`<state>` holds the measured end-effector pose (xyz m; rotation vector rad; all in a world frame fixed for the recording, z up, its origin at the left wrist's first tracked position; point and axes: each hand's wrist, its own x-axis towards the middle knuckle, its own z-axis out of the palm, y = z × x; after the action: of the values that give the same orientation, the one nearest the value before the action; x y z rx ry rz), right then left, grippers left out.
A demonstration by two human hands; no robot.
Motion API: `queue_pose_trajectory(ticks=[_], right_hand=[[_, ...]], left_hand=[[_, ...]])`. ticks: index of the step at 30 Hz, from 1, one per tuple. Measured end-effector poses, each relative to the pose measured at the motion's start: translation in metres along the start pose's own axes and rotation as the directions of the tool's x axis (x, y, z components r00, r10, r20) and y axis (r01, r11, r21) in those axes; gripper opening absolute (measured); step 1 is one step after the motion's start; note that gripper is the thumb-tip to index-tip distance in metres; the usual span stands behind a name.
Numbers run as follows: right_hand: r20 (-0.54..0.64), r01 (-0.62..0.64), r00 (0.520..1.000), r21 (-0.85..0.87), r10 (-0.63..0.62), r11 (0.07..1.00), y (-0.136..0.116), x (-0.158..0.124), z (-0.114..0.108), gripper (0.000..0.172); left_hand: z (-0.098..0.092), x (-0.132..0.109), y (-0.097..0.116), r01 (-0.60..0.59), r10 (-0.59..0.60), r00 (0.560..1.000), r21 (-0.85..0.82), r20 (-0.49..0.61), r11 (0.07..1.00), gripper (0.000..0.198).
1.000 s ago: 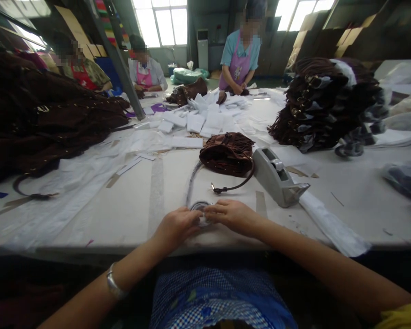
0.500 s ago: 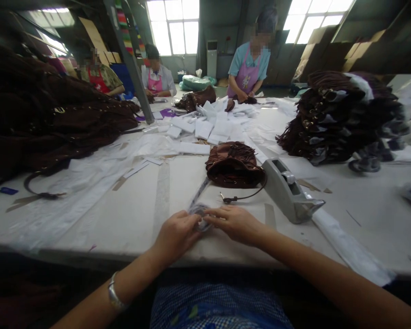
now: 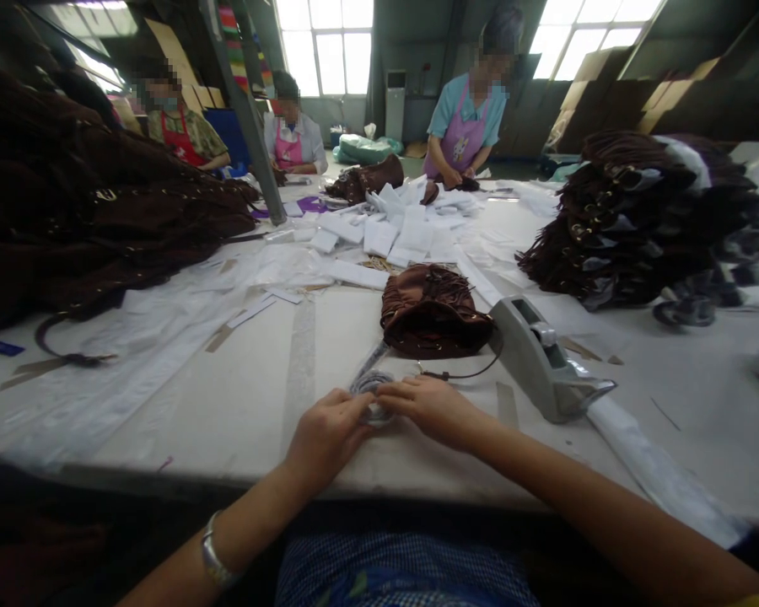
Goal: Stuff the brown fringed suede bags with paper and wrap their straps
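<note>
A coiled strap in clear plastic [image 3: 372,384] lies near the table's front edge, its tail running up toward a brown fringed bag [image 3: 436,312]. My left hand [image 3: 332,434] grips the coil from the left, fingers closed on it. From the right, my right hand [image 3: 427,409] has its fingers together on the same coil. The bag lies with its dark opening toward me, and a thin brown strap curves out from its right side. Just right of it stands a grey tape dispenser [image 3: 547,362].
Brown bags are heaped at the left [image 3: 101,202] and stacked at the right [image 3: 645,228]. White packets [image 3: 411,223] pile up mid-table beside a grey post [image 3: 253,126]. Long plastic sleeves lie on both sides. Three people work across the table.
The whole view has shifted slightly. Both hands stay on the coil, and the fingers of my right hand have drawn closer together. A person at the far left has lifted their head.
</note>
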<state>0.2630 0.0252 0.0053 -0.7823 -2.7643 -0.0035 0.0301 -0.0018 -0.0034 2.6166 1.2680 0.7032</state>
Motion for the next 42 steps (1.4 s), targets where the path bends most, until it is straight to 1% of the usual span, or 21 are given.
queue_pose_trajectory(ticks=[3,5,7,10,13,17,19,20,22,23,24,25,27,28,30,32,35,37,39,41,42], right_hand=[[0.025,-0.081,0.996,-0.032,0.082,0.996,-0.012,0.004,0.001,0.024],[0.023,-0.113,0.993,-0.034,0.114,0.993,-0.019,0.005,0.001,0.021],[0.018,-0.118,0.993,-0.028,0.118,0.993,-0.024,0.005,0.001,0.026],[0.017,-0.124,0.992,-0.037,0.124,0.992,-0.032,0.003,0.004,0.034],[0.015,-0.166,0.986,-0.007,0.166,0.986,-0.033,0.002,0.009,0.029],[0.045,-0.143,0.99,0.154,0.137,0.978,-0.019,0.002,0.012,0.021],[0.054,-0.114,0.993,0.237,0.104,0.965,-0.009,0.002,0.01,0.017],[0.052,-0.101,0.995,0.279,0.09,0.955,-0.006,0.002,0.01,0.016],[0.026,-0.08,0.997,0.367,0.076,0.927,-0.001,0.001,0.009,0.016],[0.003,-0.073,0.997,0.417,0.079,0.906,0.0,0.0,0.01,0.015],[-0.024,-0.069,0.996,0.469,0.091,0.881,-0.001,-0.002,0.01,0.015],[-0.053,-0.07,0.992,0.518,0.114,0.852,-0.003,-0.004,0.01,0.016],[-0.102,-0.083,0.978,0.608,0.182,0.79,-0.01,-0.007,0.01,0.018],[-0.115,-0.093,0.969,0.648,0.218,0.756,-0.015,-0.009,0.01,0.018],[-0.128,-0.105,0.953,0.713,0.276,0.694,-0.025,-0.013,0.01,0.016],[-0.127,-0.105,0.946,0.75,0.299,0.653,-0.034,-0.016,0.012,0.015],[-0.165,-0.078,0.945,0.725,0.283,0.684,-0.041,-0.018,0.021,0.022],[-0.205,-0.064,0.942,0.666,0.264,0.743,-0.044,-0.02,0.029,0.032],[-0.228,-0.076,0.935,0.617,0.271,0.783,-0.049,-0.021,0.032,0.04],[-0.244,-0.117,0.913,0.61,0.326,0.783,-0.057,-0.022,0.029,0.04],[-0.253,-0.148,0.891,0.624,0.378,0.767,-0.062,-0.021,0.025,0.037]], left_hand=[[0.009,0.0,0.017,0.155,-0.156,0.986,-0.015,-0.062,0.988,0.036],[0.014,-0.002,0.022,0.182,-0.182,0.977,-0.011,-0.108,0.983,0.031],[0.017,-0.004,0.023,0.199,-0.199,0.97,-0.007,-0.137,0.98,0.03],[0.02,-0.009,0.02,0.251,-0.246,0.958,0.019,-0.149,0.968,0.036],[0.022,-0.011,0.019,0.27,-0.266,0.954,0.007,-0.14,0.963,0.039],[0.012,-0.015,0.021,0.164,-0.189,0.976,-0.208,-0.109,0.964,0.036],[0.003,-0.019,0.021,0.178,-0.234,0.96,-0.311,-0.153,0.934,0.032],[-0.001,-0.023,0.021,0.219,-0.298,0.935,-0.345,-0.193,0.913,0.028],[-0.005,-0.03,0.019,0.351,-0.472,0.853,-0.426,-0.222,0.834,0.026],[-0.006,-0.033,0.018,0.429,-0.563,0.808,-0.481,-0.175,0.765,0.028],[-0.006,-0.035,0.018,0.502,-0.638,0.765,-0.544,-0.082,0.672,0.033],[-0.005,-0.037,0.017,0.563,-0.685,0.727,-0.609,0.044,0.559,0.038],[-0.003,-0.038,0.019,0.636,-0.693,0.655,-0.715,0.3,0.291,0.049],[-0.003,-0.037,0.02,0.636,-0.663,0.637,-0.755,0.394,0.162,0.053],[-0.004,-0.031,0.026,0.59,-0.589,0.635,-0.806,0.501,-0.049,0.058],[-0.008,-0.024,0.031,0.547,-0.533,0.643,-0.817,0.551,-0.185,0.057],[-0.012,-0.016,0.037,0.507,-0.49,0.647,-0.809,0.585,-0.297,0.048],[-0.012,-0.014,0.04,0.48,-0.481,0.663,-0.819,0.574,-0.315,0.042],[-0.011,-0.014,0.041,0.45,-0.507,0.678,-0.846,0.532,-0.286,0.039],[-0.011,-0.015,0.042,0.424,-0.552,0.689,-0.879,0.47,-0.22,0.038],[-0.011,-0.015,0.043,0.42,-0.575,0.692,-0.891,0.437,-0.171,0.039]])
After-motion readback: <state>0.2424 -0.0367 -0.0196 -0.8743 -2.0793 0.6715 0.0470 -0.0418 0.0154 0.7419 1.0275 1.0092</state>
